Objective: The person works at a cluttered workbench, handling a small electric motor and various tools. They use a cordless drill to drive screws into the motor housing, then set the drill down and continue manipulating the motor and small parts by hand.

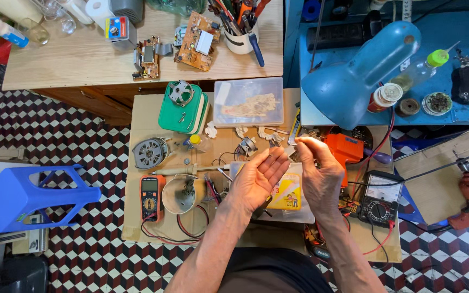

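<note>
Two hands over my bench: right hand [317, 169] pinches a tiny, light, probably fragile part [290, 150] by its edge, left hand [257, 178] open-palmed beside it.

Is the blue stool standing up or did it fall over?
Fallen over. The blue stool lies on its side on the checkered floor, its legs pointing sideways rather than down.

A floor [82, 146] of red, black and white cube-pattern tiles runs under a low cardboard-covered worktop [147, 116]. Beyond that worktop stands a wooden desk [82, 59], with a blue bench [462, 32] to the desk's right. A blue plastic stool [28, 195] lies tipped over left of the worktop.
</note>
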